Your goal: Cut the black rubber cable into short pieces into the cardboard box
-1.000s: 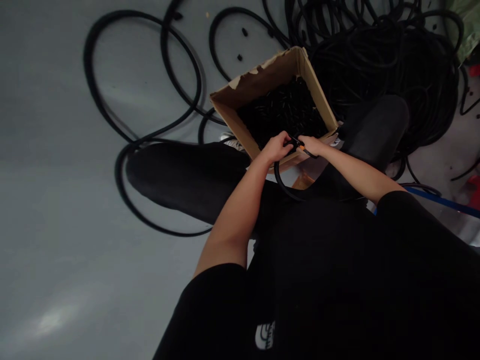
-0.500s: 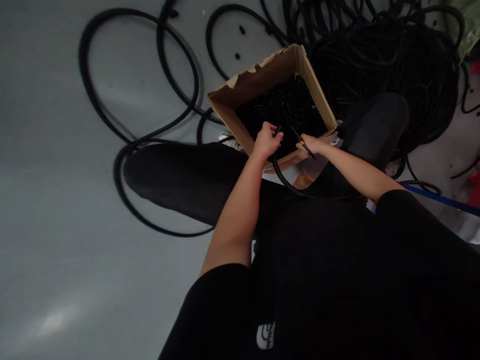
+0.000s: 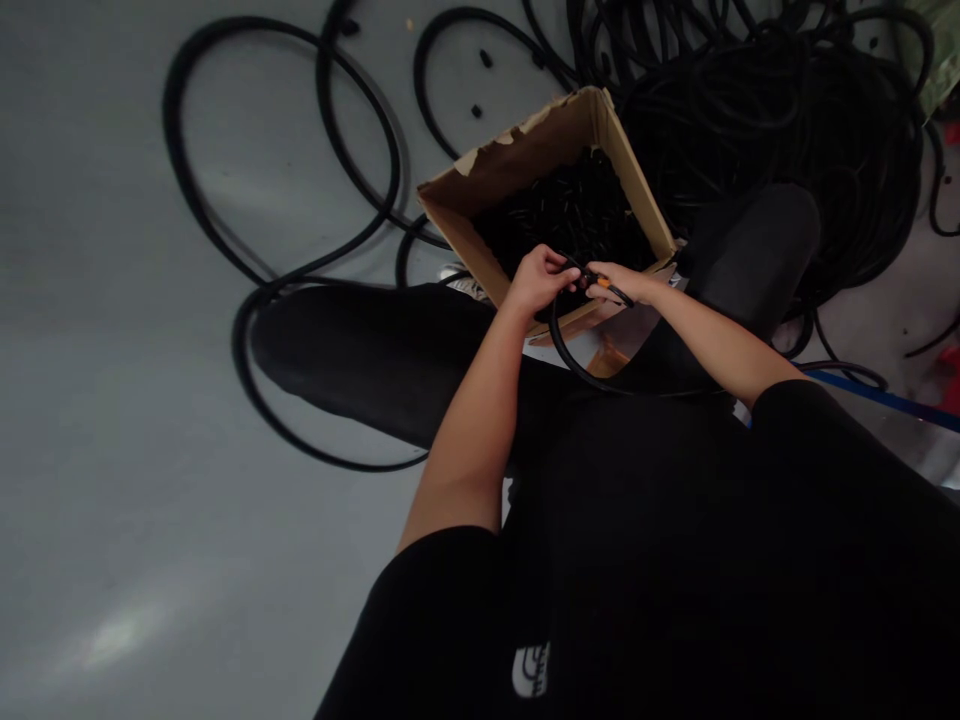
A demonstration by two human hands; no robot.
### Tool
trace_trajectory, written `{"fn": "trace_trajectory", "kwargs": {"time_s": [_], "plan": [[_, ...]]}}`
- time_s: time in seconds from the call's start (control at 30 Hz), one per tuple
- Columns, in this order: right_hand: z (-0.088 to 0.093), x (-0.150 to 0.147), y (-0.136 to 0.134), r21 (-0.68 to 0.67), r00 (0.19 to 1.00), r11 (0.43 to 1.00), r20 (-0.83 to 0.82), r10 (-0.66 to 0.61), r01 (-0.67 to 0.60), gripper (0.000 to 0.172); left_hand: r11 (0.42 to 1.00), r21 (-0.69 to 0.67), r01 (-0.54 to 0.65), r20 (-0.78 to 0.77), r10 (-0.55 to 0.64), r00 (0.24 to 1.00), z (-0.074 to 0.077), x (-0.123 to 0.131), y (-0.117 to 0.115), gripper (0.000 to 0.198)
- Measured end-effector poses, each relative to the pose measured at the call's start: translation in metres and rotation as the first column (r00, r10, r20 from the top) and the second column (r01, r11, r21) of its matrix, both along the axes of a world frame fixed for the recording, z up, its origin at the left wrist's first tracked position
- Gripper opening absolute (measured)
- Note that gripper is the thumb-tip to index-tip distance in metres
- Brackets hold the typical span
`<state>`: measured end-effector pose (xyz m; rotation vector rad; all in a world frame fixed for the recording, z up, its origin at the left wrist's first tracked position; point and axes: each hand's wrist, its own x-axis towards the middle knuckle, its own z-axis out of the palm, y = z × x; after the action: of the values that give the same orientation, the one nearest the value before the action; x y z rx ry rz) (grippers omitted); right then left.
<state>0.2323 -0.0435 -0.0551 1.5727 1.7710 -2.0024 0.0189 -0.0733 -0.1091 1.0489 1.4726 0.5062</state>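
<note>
My left hand [image 3: 541,280] is closed around the end of a black hose [image 3: 559,340], over the near part of a cardboard box [image 3: 491,265]. My right hand [image 3: 619,282] grips scissors [image 3: 604,284] with black and orange handles. Their blades meet the hose end right by my left fingertips; the exact contact is partly hidden by the fingers. Many short black pieces [image 3: 574,205] lie in the box below. From my left hand the hose curves down over the box's near edge toward my lap.
The box stands between my bent legs [image 3: 375,360]. A large heap of coiled black hose [image 3: 772,140] lies beyond my right knee. Loose hose loops [image 3: 171,130] spread over the grey floor at left. A few short black pieces [image 3: 486,59] lie behind the box.
My two hands have come together. The scissors, apart from the hose end before, now meet it, and their handles have swung.
</note>
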Motion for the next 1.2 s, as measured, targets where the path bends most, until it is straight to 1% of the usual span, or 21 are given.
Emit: {"fn": "trace_trajectory", "kwargs": {"time_s": [0.1, 0.2, 0.37, 0.43, 0.5, 0.57, 0.6, 0.8, 0.87, 0.97, 1.1, 1.2], "plan": [[-0.001, 0.001, 0.001, 0.019, 0.999, 0.999, -0.030, 0.034, -0.034, 0.033, 1.000, -0.009, 0.013, -0.011, -0.013, 1.000, -0.001, 0.001, 0.000, 0.044], [0.000, 0.002, -0.002, -0.003, 0.999, 1.000, -0.032, 0.015, -0.015, 0.033, 1.000, -0.003, 0.015, -0.011, -0.015, 1.000, -0.002, 0.000, 0.001, 0.046], [0.003, 0.002, -0.003, 0.009, 1.000, 1.000, 0.004, -0.003, 0.003, 0.031, 0.998, -0.004, -0.062, -0.028, 0.062, 0.998, -0.003, 0.000, 0.003, 0.046], [0.003, 0.002, -0.001, 0.054, 0.999, 0.998, 0.045, -0.019, 0.017, 0.028, 0.996, -0.030, -0.089, -0.030, 0.088, 0.996, -0.003, 0.001, 0.003, 0.045], [0.003, 0.001, 0.001, 0.127, 0.996, 0.991, 0.084, -0.044, 0.033, 0.025, 0.993, -0.053, -0.102, -0.012, 0.101, 0.995, -0.004, 0.003, 0.002, 0.044], [0.003, 0.001, 0.002, 0.185, 0.992, 0.982, 0.107, -0.069, 0.049, 0.024, 0.993, -0.054, -0.104, 0.003, 0.104, 0.995, -0.005, 0.004, 0.002, 0.042], [0.003, 0.001, 0.003, 0.190, 0.991, 0.980, 0.113, -0.078, 0.055, 0.023, 0.994, -0.043, -0.100, 0.004, 0.101, 0.995, -0.006, 0.004, 0.002, 0.042], [0.003, 0.000, 0.001, 0.036, 0.992, 0.995, 0.082, -0.098, 0.095, 0.024, 0.997, 0.057, -0.054, 0.001, 0.054, 0.999, -0.003, -0.001, 0.003, 0.037], [0.003, 0.000, 0.001, 0.034, 0.993, 0.996, 0.076, -0.085, 0.082, 0.025, 0.997, 0.070, -0.029, 0.014, 0.028, 1.000, -0.001, -0.001, 0.004, 0.037], [0.006, 0.002, 0.002, 0.066, 0.992, 0.997, 0.115, -0.049, 0.042, 0.024, 0.998, 0.064, 0.008, 0.005, -0.009, 1.000, 0.002, -0.001, 0.005, 0.034], [0.010, 0.004, 0.003, 0.119, 0.982, 0.993, 0.189, -0.014, -0.009, 0.022, 1.000, 0.013, 0.001, -0.054, 0.000, 0.999, 0.004, 0.002, 0.004, 0.025], [0.012, 0.004, 0.003, 0.159, 0.974, 0.986, 0.225, 0.004, -0.041, 0.022, 1.000, 0.012, -0.005, -0.093, 0.006, 0.996, 0.004, 0.000, 0.003, 0.021]]}}
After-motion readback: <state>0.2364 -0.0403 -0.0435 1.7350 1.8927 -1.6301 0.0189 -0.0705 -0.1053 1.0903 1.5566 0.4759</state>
